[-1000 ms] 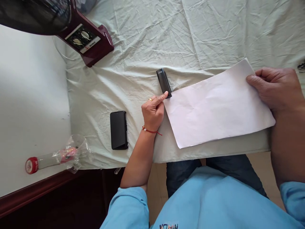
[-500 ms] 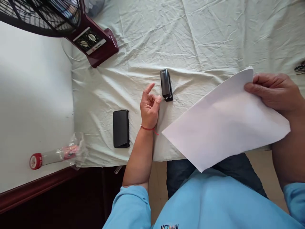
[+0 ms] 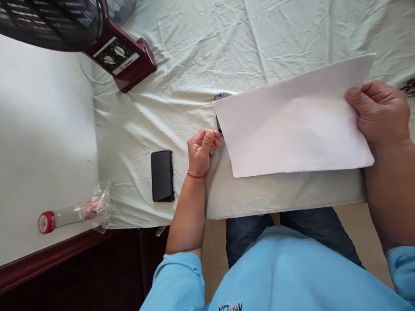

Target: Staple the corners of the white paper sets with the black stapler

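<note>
White paper [image 3: 295, 125], perhaps more than one sheet, spans the space in front of me, its far right corner raised higher than the left. My right hand [image 3: 382, 110] pinches its right edge, thumb on top and fingers underneath. A black stapler [image 3: 219, 96] lies on the cloth, mostly covered by the paper's left end. Just beside the stapler's near end is my left hand [image 3: 201, 149], fingers curled in with the thumb over them; I see nothing in it. A black phone-like device [image 3: 162, 176] rests to the left of that hand.
A wrinkled pale cloth [image 3: 181, 65] covers the table. At the far left stands a dark red fan [image 3: 136, 65]. A clear tube with a red cap [image 3: 47, 222], partly in plastic wrap, lies at the left edge. A small dark object [image 3: 409, 87] sits at the far right.
My right hand has swung the paper up and to the left, levelling it and covering most of the stapler. My left hand's extended index finger has curled in.
</note>
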{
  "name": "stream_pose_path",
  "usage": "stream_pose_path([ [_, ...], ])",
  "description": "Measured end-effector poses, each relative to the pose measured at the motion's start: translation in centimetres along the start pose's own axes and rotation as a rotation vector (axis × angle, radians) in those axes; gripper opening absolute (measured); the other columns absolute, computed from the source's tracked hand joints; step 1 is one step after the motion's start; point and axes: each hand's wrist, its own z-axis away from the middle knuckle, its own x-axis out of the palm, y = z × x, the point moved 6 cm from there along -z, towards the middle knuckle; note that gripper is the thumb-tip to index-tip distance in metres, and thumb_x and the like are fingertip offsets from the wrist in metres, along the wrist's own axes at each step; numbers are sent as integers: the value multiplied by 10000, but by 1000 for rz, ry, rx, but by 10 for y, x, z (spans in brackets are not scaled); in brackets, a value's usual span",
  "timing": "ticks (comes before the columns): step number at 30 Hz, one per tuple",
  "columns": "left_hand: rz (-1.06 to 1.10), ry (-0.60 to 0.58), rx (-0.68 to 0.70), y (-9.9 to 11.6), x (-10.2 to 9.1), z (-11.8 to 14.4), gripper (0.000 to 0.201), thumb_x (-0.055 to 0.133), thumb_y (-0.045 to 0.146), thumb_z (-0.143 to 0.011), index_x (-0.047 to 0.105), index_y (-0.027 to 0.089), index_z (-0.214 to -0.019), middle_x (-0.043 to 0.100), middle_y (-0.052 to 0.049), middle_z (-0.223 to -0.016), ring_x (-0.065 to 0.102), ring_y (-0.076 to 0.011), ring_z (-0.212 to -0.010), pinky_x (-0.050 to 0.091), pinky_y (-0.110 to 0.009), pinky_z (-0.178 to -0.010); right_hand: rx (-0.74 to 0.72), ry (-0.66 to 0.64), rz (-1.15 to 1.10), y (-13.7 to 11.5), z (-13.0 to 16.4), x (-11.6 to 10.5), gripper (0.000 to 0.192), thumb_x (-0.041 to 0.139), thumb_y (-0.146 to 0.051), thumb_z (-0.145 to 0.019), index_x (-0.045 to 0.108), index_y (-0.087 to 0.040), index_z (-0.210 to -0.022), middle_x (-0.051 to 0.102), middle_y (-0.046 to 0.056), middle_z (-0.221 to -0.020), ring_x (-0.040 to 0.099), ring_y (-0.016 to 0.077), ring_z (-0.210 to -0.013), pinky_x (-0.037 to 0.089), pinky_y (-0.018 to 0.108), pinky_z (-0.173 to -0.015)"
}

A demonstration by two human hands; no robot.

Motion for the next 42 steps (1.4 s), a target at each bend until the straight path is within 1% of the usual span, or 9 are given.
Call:
stream_pose_path([
  [6,-28,-55,1,1,3,-1,566,929,729,-761,691,223,-852,584,43,-690,452,-71,-581,405,-241,-572,-20,-32,-36,-6,4,3,340,708,-499,-867,637,-188,-984,620,31,-1045,513,62,-774,443,300,-845],
  [12,-53,-192,9,6,9,3,580,917,682,-808,607,205,-697,446,41,-649,388,-84,-608,323,-257,-559,-78,-42,-91,-9,5,8,321,707,-472,-878,644,-192,-1021,626,29,-1087,570,74,-847,447,306,-917],
  [16,-116,-76,44,8,1,2,660,835,721,-878,502,206,-635,339,55,-574,276,-84,-558,227,-295,-527,-98,-110,-174,-9,7,15,326,710,-475,-867,637,-207,-1039,617,35,-1108,599,116,-892,477,326,-886],
  [20,-181,54,125,13,-7,1,770,755,770,-920,369,196,-580,278,42,-572,236,-90,-572,214,-316,-534,-93,-170,-179,-6,9,22,321,762,-441,-821,634,-213,-1007,603,25,-1011,556,94,-802,483,301,-825],
  [22,-152,43,103,10,-6,0,748,765,772,-909,402,202,-588,287,44,-564,239,-89,-554,204,-311,-514,-101,-141,-147,-4,7,21,336,772,-445,-809,635,-207,-1002,604,30,-1002,550,92,-797,478,301,-830],
  [27,-65,-113,25,3,3,0,590,922,708,-786,600,222,-697,453,43,-612,356,-85,-558,270,-278,-517,-92,-45,-123,0,1,12,390,778,-481,-793,630,-196,-1014,616,45,-1034,551,90,-795,478,301,-830],
  [34,-186,3,102,7,-3,0,744,775,734,-927,394,201,-575,303,45,-555,250,-85,-561,205,-312,-529,-73,-162,-131,-4,6,21,400,756,-475,-821,649,-190,-1080,624,66,-1138,591,104,-827,495,303,-805],
  [39,-66,-25,15,-2,-3,0,643,805,731,-904,509,221,-648,362,50,-546,260,-75,-496,170,-306,-467,-107,-199,-156,-7,6,21,421,741,-466,-840,655,-231,-1179,613,58,-1218,622,131,-927,510,330,-863],
  [42,-31,17,5,-7,-6,0,636,798,718,-919,506,216,-660,384,40,-585,320,-81,-527,233,-292,-480,-114,-237,-155,-9,7,22,424,719,-467,-863,654,-245,-1218,607,62,-1246,636,144,-966,517,347,-890],
])
